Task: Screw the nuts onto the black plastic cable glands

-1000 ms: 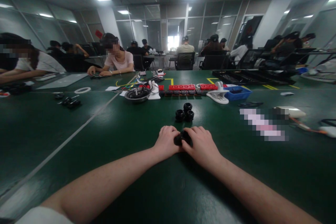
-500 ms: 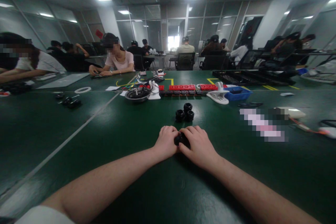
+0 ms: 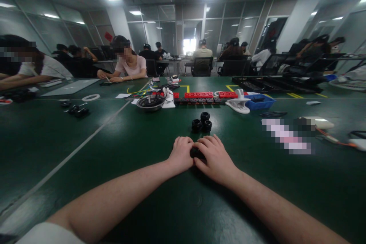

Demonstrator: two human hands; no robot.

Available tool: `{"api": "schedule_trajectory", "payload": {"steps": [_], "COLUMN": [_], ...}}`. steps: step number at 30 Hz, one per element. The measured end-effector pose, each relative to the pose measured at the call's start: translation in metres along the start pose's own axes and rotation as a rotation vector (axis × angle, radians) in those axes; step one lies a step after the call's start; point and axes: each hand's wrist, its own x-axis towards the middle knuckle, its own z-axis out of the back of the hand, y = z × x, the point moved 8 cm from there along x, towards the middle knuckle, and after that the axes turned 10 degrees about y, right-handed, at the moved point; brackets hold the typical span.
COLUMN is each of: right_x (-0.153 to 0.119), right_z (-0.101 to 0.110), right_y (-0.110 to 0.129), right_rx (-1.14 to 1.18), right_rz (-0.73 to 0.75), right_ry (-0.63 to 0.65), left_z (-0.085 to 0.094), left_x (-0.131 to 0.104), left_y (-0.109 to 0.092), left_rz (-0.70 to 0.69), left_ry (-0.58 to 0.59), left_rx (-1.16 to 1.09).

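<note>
My left hand (image 3: 181, 155) and right hand (image 3: 215, 157) close together on black part (image 3: 197, 153), both clamped round it. Part sits nearer me than black ring cluster (image 3: 202, 122), just beside it.

From here I see the left hand (image 3: 181, 154) and the right hand (image 3: 215, 159) meeting over a black piece (image 3: 197, 153) on the green table (image 3: 137, 137), fingers closed round it from both sides. Just past them, toward twelve o'clock, stand three black rings (image 3: 205, 116) grouped close together, and beyond those lie red strips (image 3: 198, 94), with a metal bowl (image 3: 149, 107) of dark bits at eleven and a white clip (image 3: 239, 102) touching or just beside a blue tray (image 3: 260, 102) at one. Over at ten a person in pink (image 3: 130, 65) leans on the table, forearms resting near its edge.
</note>
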Motion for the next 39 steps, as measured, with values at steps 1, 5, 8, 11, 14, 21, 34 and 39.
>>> {"api": "schedule_trajectory", "payload": {"steps": [1,5,8,11,14,21,34,39], "right_x": [-0.001,-0.003,-0.004,-0.005,-0.007,-0.008,-0.011,-0.010], "right_z": [0.000,0.003,0.005,0.007,0.008,0.008,0.010,0.013], "right_y": [0.001,0.004,0.004,0.004,0.005,0.004,-0.003,-0.007], "right_rx": [-0.014,-0.049,-0.053,-0.049,-0.039,0.026,0.063,0.026], "right_rz": [0.010,0.052,0.062,0.075,0.091,0.106,0.088,0.051], "right_ry": [-0.006,-0.024,-0.033,-0.037,-0.036,-0.021,-0.004,-0.012], "left_z": [0.000,0.000,-0.001,-0.002,-0.002,0.002,0.004,0.003], "left_x": [0.000,0.000,0.000,0.000,0.000,-0.001,-0.002,-0.002], "left_y": [0.000,0.000,0.001,0.001,0.002,0.002,0.008,0.010], "left_rz": [0.001,-0.011,-0.018,-0.019,-0.014,0.006,0.058,0.046], "left_ry": [-0.003,-0.012,-0.018,-0.021,-0.019,-0.032,-0.046,-0.063], "left_rx": [0.003,0.012,0.021,0.026,0.022,0.015,-0.021,-0.015]}}
